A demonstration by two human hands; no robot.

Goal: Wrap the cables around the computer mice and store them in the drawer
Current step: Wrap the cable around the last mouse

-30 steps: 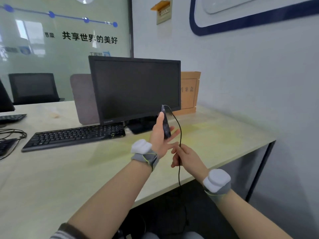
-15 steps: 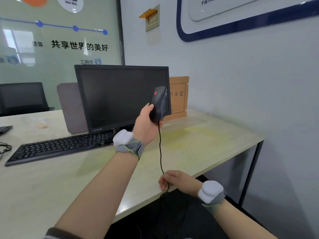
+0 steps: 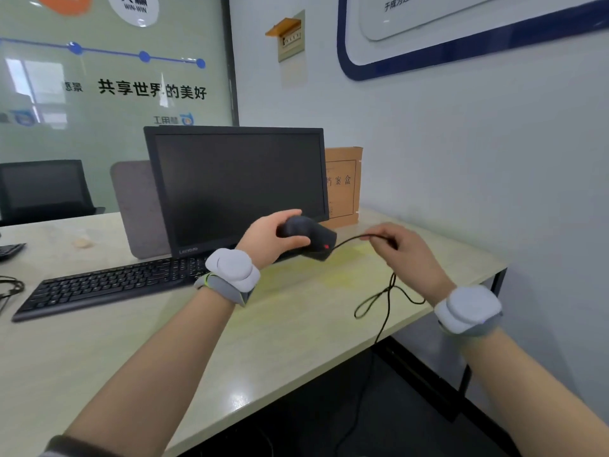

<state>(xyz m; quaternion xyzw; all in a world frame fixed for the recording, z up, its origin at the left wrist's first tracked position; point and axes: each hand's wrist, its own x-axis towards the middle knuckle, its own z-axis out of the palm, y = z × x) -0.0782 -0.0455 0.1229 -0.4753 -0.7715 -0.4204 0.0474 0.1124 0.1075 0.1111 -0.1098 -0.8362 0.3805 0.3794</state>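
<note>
My left hand [image 3: 268, 239] grips a black computer mouse [image 3: 311, 235] with a red mark, held above the desk in front of the monitor, its front end pointing right. Its thin black cable [image 3: 385, 291] leaves the mouse's front, runs right into my right hand [image 3: 403, 250], which pinches it, then hangs in a loop over the desk's front edge and drops toward the floor. No drawer is in view.
A black monitor [image 3: 237, 186] and a black keyboard [image 3: 108, 285] stand on the pale desk [image 3: 164, 341]. A brown file box [image 3: 342, 186] leans at the wall behind. The desk's right end [image 3: 494, 268] lies near the white wall. Other cables [image 3: 10, 288] lie far left.
My left hand lowered the mouse and turned it sideways. My right hand rose from below the desk edge to mouse height, drawing the cable up and to the right.
</note>
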